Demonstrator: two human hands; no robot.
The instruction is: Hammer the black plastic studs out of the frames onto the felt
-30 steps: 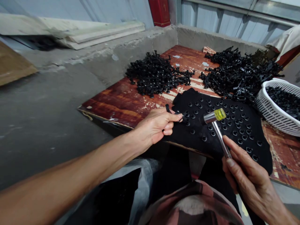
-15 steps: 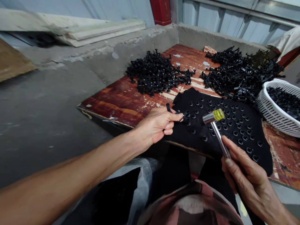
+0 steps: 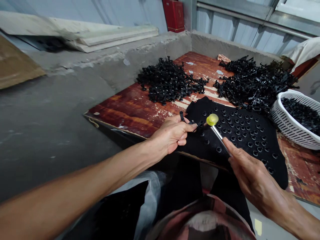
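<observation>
Between the thumb and fingers of my left hand (image 3: 175,132) is a small black plastic part (image 3: 182,116) with a knobbed end, held at the left edge of a black cloth (image 3: 240,160). My right hand (image 3: 252,170) is closed around the metal handle of a hammer (image 3: 220,135). The hammer's yellow head (image 3: 212,119) is just right of the left fingertips, over the cloth. I cannot tell whether it touches the part. Several small black ring-like pieces (image 3: 238,132) sit in loose rows across the cloth.
A heap of black parts (image 3: 167,81) lies on the worn red-brown board (image 3: 120,113). A larger black pile (image 3: 257,81) is at the back right, beside a white slotted basket (image 3: 290,120) of small black pieces. A concrete ledge (image 3: 147,55) borders the board.
My right hand has swung the hammer left, so its head is now close to my left fingers. My left hand keeps its grip on the black part. The view has shifted slightly.
</observation>
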